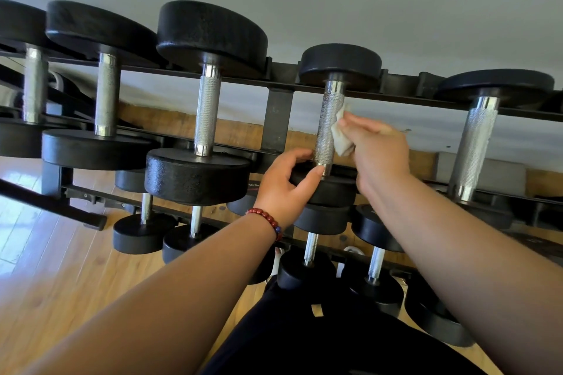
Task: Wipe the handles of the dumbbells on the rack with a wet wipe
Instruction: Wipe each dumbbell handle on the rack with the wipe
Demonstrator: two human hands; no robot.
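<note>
Right hand (377, 149) is pinching the wipe (341, 137) against the handle's (329, 128) right side; left hand (286, 186) is gripping the near head (332, 192).

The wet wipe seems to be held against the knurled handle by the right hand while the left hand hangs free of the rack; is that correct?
Not quite: the head view shows the left hand gripping the near head of that dumbbell. The right hand does hold the wet wipe against its knurled handle.
</note>
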